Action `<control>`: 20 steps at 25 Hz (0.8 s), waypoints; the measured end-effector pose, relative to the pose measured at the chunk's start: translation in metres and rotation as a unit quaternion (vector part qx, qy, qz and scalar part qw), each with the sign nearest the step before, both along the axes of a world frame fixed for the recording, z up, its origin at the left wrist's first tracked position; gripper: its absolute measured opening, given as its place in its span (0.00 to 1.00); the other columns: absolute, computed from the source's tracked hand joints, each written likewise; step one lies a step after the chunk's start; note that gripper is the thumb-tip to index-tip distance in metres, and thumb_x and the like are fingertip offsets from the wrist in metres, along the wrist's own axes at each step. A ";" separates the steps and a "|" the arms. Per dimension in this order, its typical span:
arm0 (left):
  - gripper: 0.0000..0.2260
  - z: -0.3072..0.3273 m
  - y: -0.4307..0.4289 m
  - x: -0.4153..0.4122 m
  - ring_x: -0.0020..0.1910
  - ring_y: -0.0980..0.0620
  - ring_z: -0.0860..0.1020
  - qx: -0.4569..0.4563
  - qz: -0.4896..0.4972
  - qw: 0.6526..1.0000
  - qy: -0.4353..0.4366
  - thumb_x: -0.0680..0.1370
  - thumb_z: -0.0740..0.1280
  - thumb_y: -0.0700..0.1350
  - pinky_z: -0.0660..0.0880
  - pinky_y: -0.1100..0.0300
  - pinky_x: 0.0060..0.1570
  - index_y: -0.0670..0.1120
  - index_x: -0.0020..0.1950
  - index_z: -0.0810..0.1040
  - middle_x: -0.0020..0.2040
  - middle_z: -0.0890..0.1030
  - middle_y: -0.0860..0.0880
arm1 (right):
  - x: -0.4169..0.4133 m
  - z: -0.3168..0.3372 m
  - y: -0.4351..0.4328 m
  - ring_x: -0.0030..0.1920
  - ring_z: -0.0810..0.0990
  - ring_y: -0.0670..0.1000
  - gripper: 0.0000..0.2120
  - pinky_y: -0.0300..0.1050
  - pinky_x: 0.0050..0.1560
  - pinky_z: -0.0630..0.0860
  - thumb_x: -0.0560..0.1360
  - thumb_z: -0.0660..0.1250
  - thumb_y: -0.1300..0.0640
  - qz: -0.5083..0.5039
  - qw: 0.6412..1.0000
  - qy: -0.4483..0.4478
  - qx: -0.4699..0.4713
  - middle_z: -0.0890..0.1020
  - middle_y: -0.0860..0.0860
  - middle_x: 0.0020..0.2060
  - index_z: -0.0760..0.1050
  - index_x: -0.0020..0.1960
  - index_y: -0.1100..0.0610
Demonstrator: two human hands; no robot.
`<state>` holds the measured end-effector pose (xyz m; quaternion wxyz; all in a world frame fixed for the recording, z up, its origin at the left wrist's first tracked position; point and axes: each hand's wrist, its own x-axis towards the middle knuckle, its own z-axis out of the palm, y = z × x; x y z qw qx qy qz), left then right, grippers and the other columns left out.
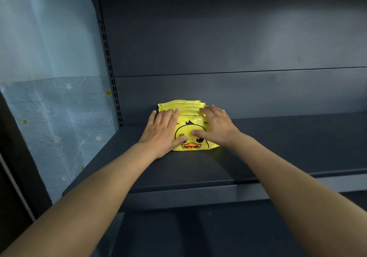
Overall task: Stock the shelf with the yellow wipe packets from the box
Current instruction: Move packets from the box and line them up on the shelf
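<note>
We have both hands on a row of soft yellow plastic wipe packets (190, 131) printed with a cartoon duck face, standing upright on the dark grey metal shelf (278, 147). The left hand (161, 131) lies flat against the row's left side and top, fingers spread, thumb on the front face. The right hand (215, 126) lies flat on the right side and top, thumb also on the front. Neither hand is closed around a packet; they press the row between them. Behind the fingertips, more packet edges show toward the back panel (238, 38). The box is not in view.

Judgement: packets look light, pliable and glossy, so likely slippery and prone to toppling. Best hold is by the two end faces, squeezing inward.
</note>
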<state>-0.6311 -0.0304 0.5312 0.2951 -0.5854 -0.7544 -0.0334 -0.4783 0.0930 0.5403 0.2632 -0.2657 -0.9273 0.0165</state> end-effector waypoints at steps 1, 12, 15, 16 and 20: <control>0.36 0.005 -0.002 0.005 0.73 0.46 0.55 0.001 0.005 1.000 -0.001 0.78 0.52 0.63 0.47 0.48 0.74 0.43 0.76 0.45 0.74 0.56 0.45 | 0.002 0.005 -0.001 0.75 0.54 0.54 0.37 0.53 0.75 0.49 0.73 0.63 0.38 -0.005 1.000 -0.004 0.005 0.61 0.54 0.74 0.58 0.74 0.56; 0.18 0.090 -0.012 0.082 0.64 0.47 0.68 -0.056 -0.024 0.996 -0.069 0.80 0.57 0.53 0.68 0.54 0.60 0.45 0.66 0.71 0.64 0.70 0.46 | 0.091 0.068 0.000 0.65 0.69 0.57 0.22 0.49 0.63 0.69 0.77 0.62 0.48 -0.031 0.996 -0.078 -0.002 0.71 0.57 0.65 0.69 0.67 0.59; 0.15 0.104 -0.017 0.124 0.61 0.47 0.71 -0.042 -0.016 0.995 -0.088 0.80 0.58 0.52 0.68 0.55 0.57 0.46 0.62 0.74 0.60 0.73 0.47 | 0.138 0.077 0.006 0.66 0.69 0.57 0.23 0.48 0.62 0.68 0.77 0.63 0.49 -0.036 0.997 -0.075 -0.006 0.70 0.57 0.66 0.68 0.68 0.59; 0.15 0.109 -0.019 0.140 0.60 0.47 0.72 -0.040 -0.009 0.995 -0.096 0.80 0.58 0.52 0.69 0.55 0.57 0.46 0.61 0.75 0.59 0.73 0.47 | 0.156 0.079 0.009 0.66 0.69 0.57 0.23 0.48 0.62 0.68 0.77 0.63 0.49 -0.037 0.997 -0.071 -0.009 0.70 0.57 0.66 0.68 0.68 0.58; 0.13 0.132 -0.024 0.205 0.57 0.47 0.73 -0.024 0.022 0.995 -0.094 0.79 0.59 0.51 0.71 0.53 0.57 0.46 0.58 0.75 0.55 0.74 0.47 | 0.234 0.090 0.024 0.67 0.68 0.57 0.26 0.47 0.64 0.68 0.77 0.63 0.48 -0.038 0.996 -0.083 -0.023 0.70 0.56 0.68 0.65 0.70 0.58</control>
